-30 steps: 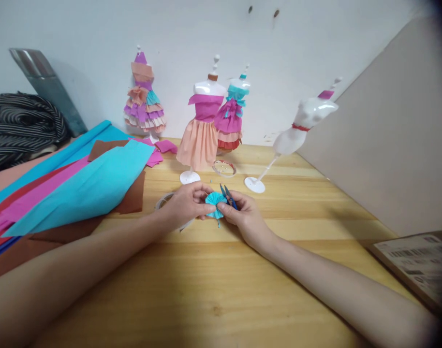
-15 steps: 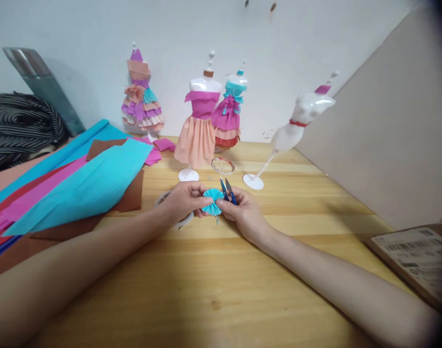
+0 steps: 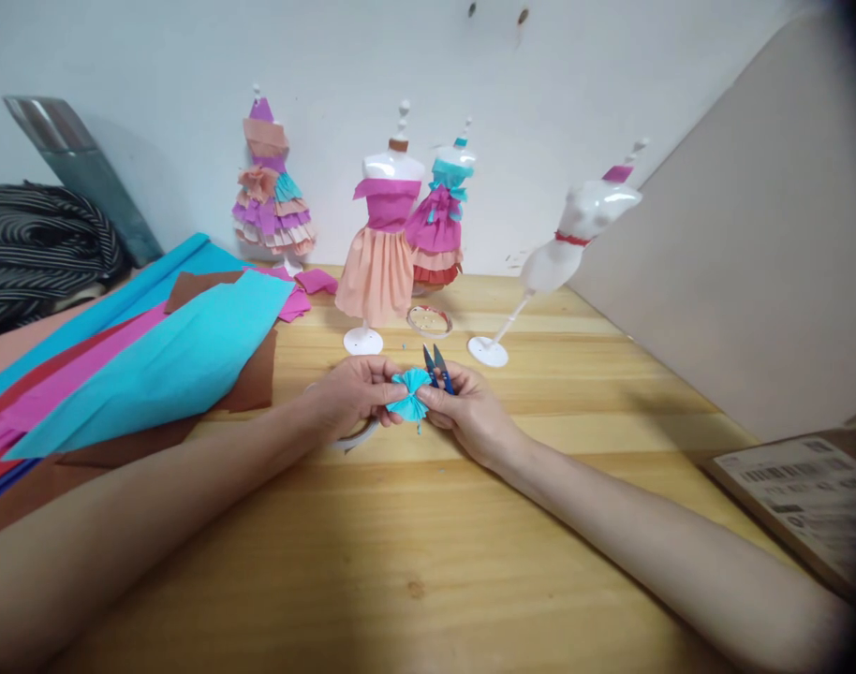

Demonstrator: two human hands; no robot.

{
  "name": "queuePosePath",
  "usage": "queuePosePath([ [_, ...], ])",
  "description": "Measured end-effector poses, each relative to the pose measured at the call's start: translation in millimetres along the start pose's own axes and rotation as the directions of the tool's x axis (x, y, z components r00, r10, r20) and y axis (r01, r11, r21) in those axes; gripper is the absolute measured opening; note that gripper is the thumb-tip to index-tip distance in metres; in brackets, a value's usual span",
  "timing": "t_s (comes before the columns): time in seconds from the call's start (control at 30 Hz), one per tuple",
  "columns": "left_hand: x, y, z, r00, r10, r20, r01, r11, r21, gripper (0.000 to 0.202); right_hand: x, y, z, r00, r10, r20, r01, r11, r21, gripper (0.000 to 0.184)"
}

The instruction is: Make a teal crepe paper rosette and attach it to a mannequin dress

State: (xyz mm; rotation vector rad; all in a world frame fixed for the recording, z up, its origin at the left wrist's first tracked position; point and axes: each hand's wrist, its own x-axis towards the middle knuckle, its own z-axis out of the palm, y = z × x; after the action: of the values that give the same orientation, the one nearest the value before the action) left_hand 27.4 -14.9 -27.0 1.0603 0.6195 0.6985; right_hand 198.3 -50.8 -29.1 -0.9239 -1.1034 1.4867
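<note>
A pleated turquoise paper rosette [image 3: 409,393] is pinched between my two hands above the table. My left hand [image 3: 358,393] grips its left edge with thumb and fingers. On the other side, the thumb of my right hand [image 3: 466,402] presses the rosette near its middle. Tucked in that same right hand are small blue thread snips [image 3: 439,368], blades pointing up and away from me. Partly hidden under my left hand lies a roll of tape [image 3: 359,436]. A tiny turquoise scrap shows just below the rosette.
Mannequins in paper dresses [image 3: 376,271] stand along the wall, with a bare white mannequin [image 3: 549,257] leaning at the right. A clear ring [image 3: 430,321] lies between. Coloured crepe paper [image 3: 154,365] is heaped at left, near a bottle [image 3: 83,168]. A cardboard box [image 3: 786,496] sits at right.
The rosette has gone from a flat, round disc to a pinched, bow-like shape between my fingers. My hands stay in nearly the same place, and the snips remain in the right one.
</note>
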Motion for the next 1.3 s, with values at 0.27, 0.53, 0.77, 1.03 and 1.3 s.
queuePosePath([
  [0.27,-2.1,3.8,4.8,1.000,-0.021,0.014,0.021,0.998,-0.050,0.046,-0.3,-0.2,-0.6,0.999,0.004,0.033,-0.006,0.999,0.041,0.037],
  [0.53,-2.4,4.4,4.9,0.998,0.056,-0.022,-0.054,0.997,0.056,0.042,0.7,-3.2,-0.3,1.000,-0.012,0.027,0.010,0.997,0.082,0.036],
  [0.77,-2.8,3.0,2.4,0.996,0.078,0.034,-0.083,0.986,0.144,0.042,-0.5,-3.4,0.4,1.000,0.003,0.020,-0.004,0.998,0.060,0.038],
  [1.03,-3.5,4.3,3.9,0.997,0.038,0.074,-0.045,0.994,0.095,0.041,0.1,-3.4,-2.7,0.999,0.024,0.043,-0.026,0.999,0.043,0.040],
  [1.3,-4.6,3.7,0.9,0.996,0.048,0.069,-0.055,0.993,0.101,0.035,-0.2,-6.0,-6.5,0.990,0.023,0.136,-0.036,0.994,0.101,0.035],
])
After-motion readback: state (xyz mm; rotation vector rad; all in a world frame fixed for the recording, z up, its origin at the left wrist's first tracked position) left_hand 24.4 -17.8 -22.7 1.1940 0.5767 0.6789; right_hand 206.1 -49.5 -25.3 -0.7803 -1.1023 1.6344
